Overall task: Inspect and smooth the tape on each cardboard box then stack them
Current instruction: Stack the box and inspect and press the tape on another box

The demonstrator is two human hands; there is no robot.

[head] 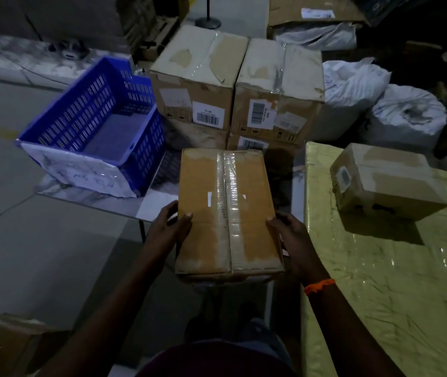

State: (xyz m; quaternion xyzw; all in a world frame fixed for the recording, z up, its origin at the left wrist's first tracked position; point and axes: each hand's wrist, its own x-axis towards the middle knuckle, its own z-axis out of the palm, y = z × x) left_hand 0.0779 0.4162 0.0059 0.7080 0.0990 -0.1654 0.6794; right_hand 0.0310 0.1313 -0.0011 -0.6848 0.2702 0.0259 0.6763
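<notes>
Two hands carry the load, so most of the risk sits in the grip. At the left of the frame a blue plastic crate (94, 126) stands on a pale tabletop (159, 205) whose corner lies just beside the box; a swing leftward could knock it. The left hand (166, 227) clasps the left edge of the brown cardboard box (206, 213) at the centre of the frame, thumb on top. Whether anything supports the box from below is hidden. Clear tape (229, 191) along its middle seam looks wrinkled and shiny, so a lifted patch could be missed in this dim light. The right hand (290, 235) grips the right edge likewise. Both holds sit on the box's lower half, so its upper end could dip and slide free. In the upper centre, taped cartons (238, 85) stand stacked. At the right a smaller box (382, 180) lies on a glossy yellow wrapped surface (380, 295), which may let a stack slip.
</notes>
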